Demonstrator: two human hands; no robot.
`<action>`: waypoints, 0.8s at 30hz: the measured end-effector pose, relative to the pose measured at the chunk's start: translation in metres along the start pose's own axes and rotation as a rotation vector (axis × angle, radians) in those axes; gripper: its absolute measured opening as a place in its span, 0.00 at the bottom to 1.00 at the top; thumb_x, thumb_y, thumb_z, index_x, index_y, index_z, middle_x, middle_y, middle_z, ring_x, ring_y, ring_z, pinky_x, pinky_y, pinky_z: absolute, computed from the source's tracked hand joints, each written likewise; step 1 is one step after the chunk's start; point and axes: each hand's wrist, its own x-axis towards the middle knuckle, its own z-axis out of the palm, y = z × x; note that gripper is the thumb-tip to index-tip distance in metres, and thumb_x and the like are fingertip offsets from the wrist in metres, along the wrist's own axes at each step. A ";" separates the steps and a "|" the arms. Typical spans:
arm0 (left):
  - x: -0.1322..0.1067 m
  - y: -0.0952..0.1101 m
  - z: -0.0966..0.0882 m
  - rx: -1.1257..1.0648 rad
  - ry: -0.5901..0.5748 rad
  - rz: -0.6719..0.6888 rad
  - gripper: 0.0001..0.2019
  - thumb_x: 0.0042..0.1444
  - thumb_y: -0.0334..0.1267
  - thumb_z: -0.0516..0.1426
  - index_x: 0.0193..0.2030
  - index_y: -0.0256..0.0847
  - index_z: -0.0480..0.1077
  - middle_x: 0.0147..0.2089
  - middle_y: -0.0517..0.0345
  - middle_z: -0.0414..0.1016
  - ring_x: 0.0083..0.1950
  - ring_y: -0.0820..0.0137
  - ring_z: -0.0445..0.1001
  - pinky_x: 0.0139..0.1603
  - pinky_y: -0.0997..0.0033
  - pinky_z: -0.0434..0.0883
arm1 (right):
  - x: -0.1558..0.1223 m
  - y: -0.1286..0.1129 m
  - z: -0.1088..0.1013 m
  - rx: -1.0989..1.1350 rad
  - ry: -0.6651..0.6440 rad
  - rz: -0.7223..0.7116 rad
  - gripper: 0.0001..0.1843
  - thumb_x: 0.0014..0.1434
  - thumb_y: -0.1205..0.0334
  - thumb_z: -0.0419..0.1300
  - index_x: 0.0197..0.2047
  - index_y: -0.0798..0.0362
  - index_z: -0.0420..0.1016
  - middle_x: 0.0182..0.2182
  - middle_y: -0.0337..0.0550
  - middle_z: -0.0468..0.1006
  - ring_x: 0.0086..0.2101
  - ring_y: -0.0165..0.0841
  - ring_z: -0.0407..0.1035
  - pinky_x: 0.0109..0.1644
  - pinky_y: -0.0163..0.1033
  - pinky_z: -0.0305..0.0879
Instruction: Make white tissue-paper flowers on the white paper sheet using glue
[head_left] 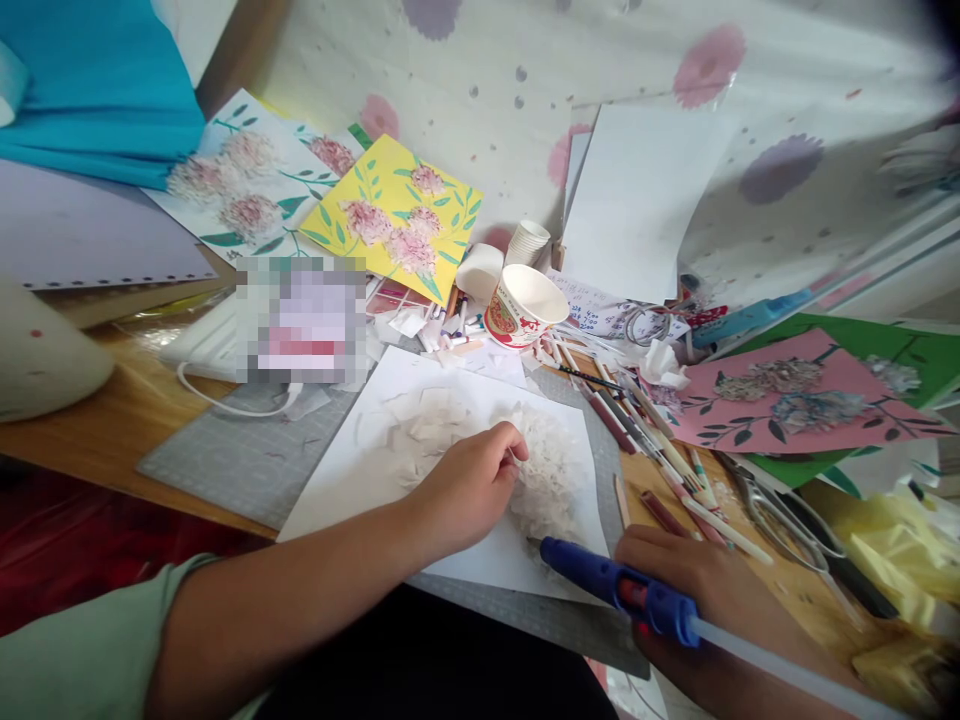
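My left hand (469,487) rests on a white sheet of paper (352,470), its fingers pinched shut against a cluster of white tissue petals (551,470) stuck to the sheet. My right hand (697,585) lies at the lower right, closed round a blue glue gun (626,592) whose nozzle points left toward the petals. A clear glue stick (787,670) sticks out behind the gun. The sheet lies on a grey cutting mat (240,455).
A paper cup (525,305) and a stack of cups (527,240) stand behind the sheet. Coloured pencils (652,440) and scissors (780,515) lie to the right. Flower cards, yellow (390,215) and pink (795,400), lie around. A blurred patch (302,318) is at left.
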 end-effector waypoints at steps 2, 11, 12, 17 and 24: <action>0.000 0.000 0.000 0.002 -0.003 0.002 0.07 0.57 0.28 0.50 0.38 0.42 0.65 0.33 0.62 0.70 0.35 0.70 0.69 0.34 0.71 0.62 | 0.000 0.001 -0.001 -0.012 -0.012 0.002 0.06 0.49 0.70 0.55 0.26 0.50 0.62 0.27 0.36 0.71 0.26 0.31 0.68 0.28 0.35 0.54; 0.000 -0.001 0.000 0.017 -0.007 0.000 0.07 0.57 0.27 0.50 0.38 0.42 0.65 0.33 0.62 0.70 0.35 0.70 0.69 0.34 0.71 0.62 | -0.008 0.007 -0.008 -0.011 -0.041 0.051 0.08 0.46 0.73 0.56 0.25 0.50 0.64 0.26 0.37 0.73 0.26 0.30 0.68 0.28 0.35 0.53; 0.000 -0.001 0.000 0.018 -0.010 -0.004 0.07 0.57 0.28 0.50 0.39 0.42 0.65 0.33 0.62 0.70 0.35 0.70 0.69 0.34 0.71 0.62 | -0.008 0.007 -0.009 0.002 -0.059 0.048 0.08 0.46 0.73 0.56 0.27 0.49 0.65 0.27 0.36 0.73 0.27 0.31 0.69 0.29 0.35 0.54; 0.000 -0.001 0.000 0.015 -0.012 -0.013 0.07 0.57 0.28 0.50 0.39 0.42 0.65 0.33 0.62 0.70 0.35 0.70 0.69 0.34 0.71 0.62 | -0.007 0.006 -0.004 -0.085 0.009 0.048 0.08 0.46 0.71 0.57 0.26 0.49 0.63 0.27 0.38 0.72 0.26 0.34 0.68 0.28 0.36 0.52; 0.000 -0.001 0.001 0.024 -0.015 -0.001 0.07 0.58 0.28 0.50 0.39 0.42 0.65 0.33 0.62 0.70 0.34 0.71 0.68 0.33 0.72 0.62 | -0.008 0.009 -0.002 -0.025 -0.038 0.037 0.06 0.53 0.68 0.56 0.27 0.49 0.63 0.27 0.38 0.72 0.27 0.32 0.67 0.29 0.36 0.53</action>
